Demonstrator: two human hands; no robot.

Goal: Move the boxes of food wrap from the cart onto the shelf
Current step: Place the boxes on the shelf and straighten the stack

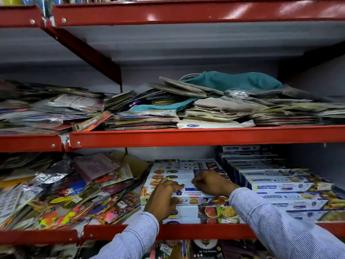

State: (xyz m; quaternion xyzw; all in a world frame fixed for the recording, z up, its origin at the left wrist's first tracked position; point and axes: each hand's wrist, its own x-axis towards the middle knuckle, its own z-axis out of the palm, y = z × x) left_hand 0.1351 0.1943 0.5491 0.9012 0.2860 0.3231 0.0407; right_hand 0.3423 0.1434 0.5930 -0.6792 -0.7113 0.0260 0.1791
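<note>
Long white food wrap boxes with food pictures lie stacked on the lower red shelf. My left hand rests on the top of the stack, fingers spread over a box near its left end. My right hand lies on the same stack a little further back, fingers curled against a box top. Whether either hand grips a box is unclear. A second pile of blue and white wrap boxes fills the right side of the shelf. The cart is out of view.
Loose colourful packets crowd the left of the lower shelf. The middle shelf holds piles of paper bags, packets and a teal cloth. More goods show below the lower shelf.
</note>
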